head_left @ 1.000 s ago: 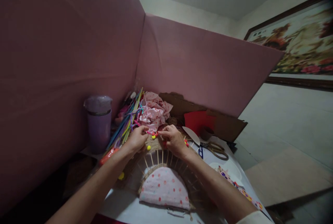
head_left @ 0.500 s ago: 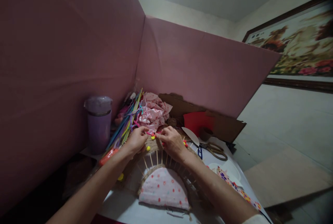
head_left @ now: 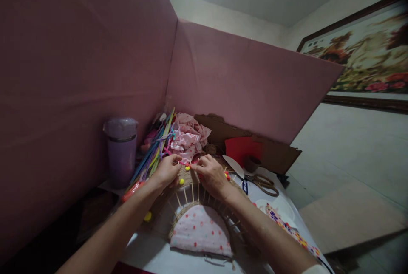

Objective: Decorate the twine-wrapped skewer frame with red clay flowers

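A half-round fan-shaped craft (head_left: pixel 190 177) of thin sticks woven with brown twine lies before me, its inner half-disc (head_left: pixel 201 229) covered in pale dotted cloth. Small yellow and red balls (head_left: pixel 187 167) sit along its outer band, and another yellow ball (head_left: pixel 181 181) is lower on the left. At the far rim my left hand (head_left: pixel 167 170) pinches the end of a thin pink strip that looks like a pipe cleaner (head_left: pixel 182 163). From the other side my right hand (head_left: pixel 211 175) pinches beside the red ball, with its fingertips closed at the strip; their exact grip is partly hidden.
Left of the craft stand a purple tumbler (head_left: pixel 121 153) and a bundle of coloured pipe cleaners (head_left: pixel 156 144). Crumpled pink dotted cloth (head_left: pixel 189 136) lies behind. Scissors (head_left: pixel 263 184), red paper (head_left: pixel 240 151) and a roll of tape (head_left: pixel 252 162) are at right. Pink panels (head_left: pixel 248 83) enclose the back.
Hardly anything differs. Both hands stay at the far rim of the craft with only slight finger movement.
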Motion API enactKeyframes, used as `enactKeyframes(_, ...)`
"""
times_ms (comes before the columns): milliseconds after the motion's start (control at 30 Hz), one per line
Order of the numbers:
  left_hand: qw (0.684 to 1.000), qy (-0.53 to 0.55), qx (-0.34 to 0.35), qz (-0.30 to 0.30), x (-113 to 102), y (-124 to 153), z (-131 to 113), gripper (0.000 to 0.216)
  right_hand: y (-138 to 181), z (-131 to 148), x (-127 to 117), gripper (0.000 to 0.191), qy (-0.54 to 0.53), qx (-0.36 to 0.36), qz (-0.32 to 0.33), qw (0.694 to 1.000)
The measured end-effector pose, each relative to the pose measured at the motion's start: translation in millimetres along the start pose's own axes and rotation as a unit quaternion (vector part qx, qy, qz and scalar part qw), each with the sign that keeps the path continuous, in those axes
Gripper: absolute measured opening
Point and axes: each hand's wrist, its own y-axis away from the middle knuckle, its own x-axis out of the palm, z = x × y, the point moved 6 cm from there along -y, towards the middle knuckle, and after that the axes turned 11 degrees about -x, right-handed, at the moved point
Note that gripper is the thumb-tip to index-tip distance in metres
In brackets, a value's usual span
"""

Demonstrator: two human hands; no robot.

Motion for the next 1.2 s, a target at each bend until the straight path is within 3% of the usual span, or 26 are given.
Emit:
enactKeyframes(767,0.999,0.026,0.014,-0.018,-3.4,-0.1,0.4,0.025,-10.5,7.4,-3.3,0.025,0.009,-0.009,-0.017,1.000)
enactKeyframes(1000,0.997,0.070,0.009,0.009,-4.4,0.1,2.6,0.034,-11.5,10.9,0.5,0.022,0.017,-0.020,0.000,1.000)
enactKeyframes(1200,0.998,0.056,0.006,0.004,-5.2,2.3,0.4,0.029,-7.2,3.2,-7.6,0.035,-0.034,0.009,-0.032,0.999)
